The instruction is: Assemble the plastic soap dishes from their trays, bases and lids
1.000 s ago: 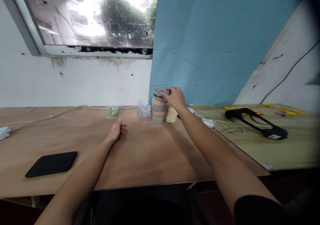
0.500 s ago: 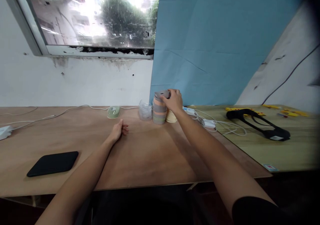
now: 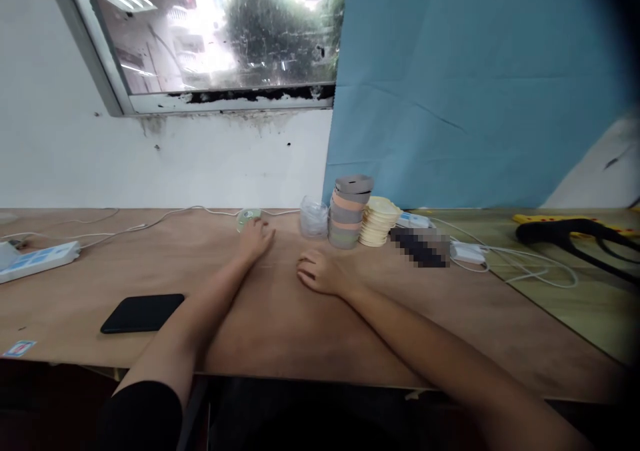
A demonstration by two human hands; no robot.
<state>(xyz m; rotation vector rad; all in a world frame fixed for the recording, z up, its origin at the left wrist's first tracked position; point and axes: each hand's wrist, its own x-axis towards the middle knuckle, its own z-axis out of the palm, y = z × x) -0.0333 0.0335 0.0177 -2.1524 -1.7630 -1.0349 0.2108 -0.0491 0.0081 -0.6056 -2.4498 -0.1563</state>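
My left hand (image 3: 256, 239) reaches over the table with its fingers bent apart, right at a flat, round, pale green piece (image 3: 246, 217). Whether the fingertips touch it I cannot tell. My right hand (image 3: 321, 272) rests loosely curled on the tabletop, with nothing visible in it. Behind that hand stands a tall stack of grey and orange-banded cups (image 3: 346, 214), a grey one tilted on top. Left of this stack are clear plastic cups (image 3: 313, 217), nested together. On its right is a pile of cream-yellow lid-like rounds (image 3: 377, 227).
A black flat pad (image 3: 143, 313) lies by my left forearm. Power strips (image 3: 43, 261) with white cables sit at the left, and a white adapter (image 3: 469, 252) at the right. A blurred-out dark patch (image 3: 420, 246) is beside it. A black strap-like frame (image 3: 570, 234) lies far right.
My right hand has let go of the grey cup atop the stack and come down to the table. My left hand has moved forward to the green piece. The view has turned left.
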